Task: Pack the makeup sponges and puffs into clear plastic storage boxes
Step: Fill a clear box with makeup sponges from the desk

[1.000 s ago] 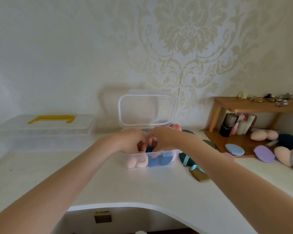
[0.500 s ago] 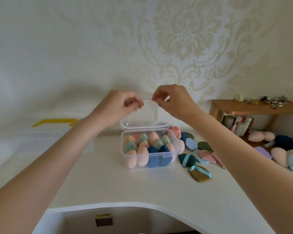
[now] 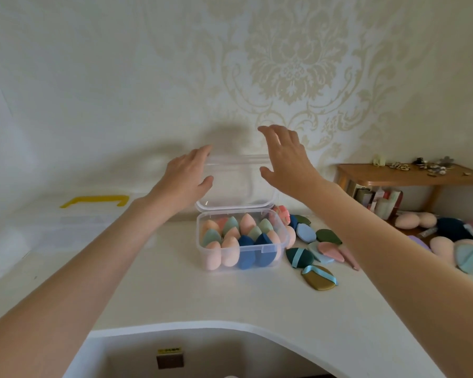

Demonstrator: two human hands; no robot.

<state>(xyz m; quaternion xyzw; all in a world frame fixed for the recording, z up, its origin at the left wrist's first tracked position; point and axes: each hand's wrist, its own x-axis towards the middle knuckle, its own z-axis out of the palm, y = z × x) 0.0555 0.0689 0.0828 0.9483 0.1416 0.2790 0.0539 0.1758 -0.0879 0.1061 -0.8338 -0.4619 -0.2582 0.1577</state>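
A small clear plastic box [image 3: 282, 236] stands on the white counter, packed with several upright sponges in peach, green and blue [image 3: 245, 242]. Its hinged clear lid [image 3: 236, 186] stands upright behind it. My left hand [image 3: 187, 177] is at the lid's left edge with straight fingers, touching or nearly touching it. Raised at the lid's upper right corner, my right hand [image 3: 286, 156] has its fingers spread and holds nothing. Loose flat puffs [image 3: 320, 276] lie on the counter right of the box.
A large clear storage box with a yellow handle [image 3: 94, 201] sits at the left against the wall. A wooden shelf [image 3: 410, 175] with small trinkets stands at the right, with more puffs [image 3: 445, 246] under and beside it. The counter's curved front edge [image 3: 202, 324] is near me.
Both hands rose from inside the box to the lid's top edge, pinched it, and have now opened. The lid stays upright.
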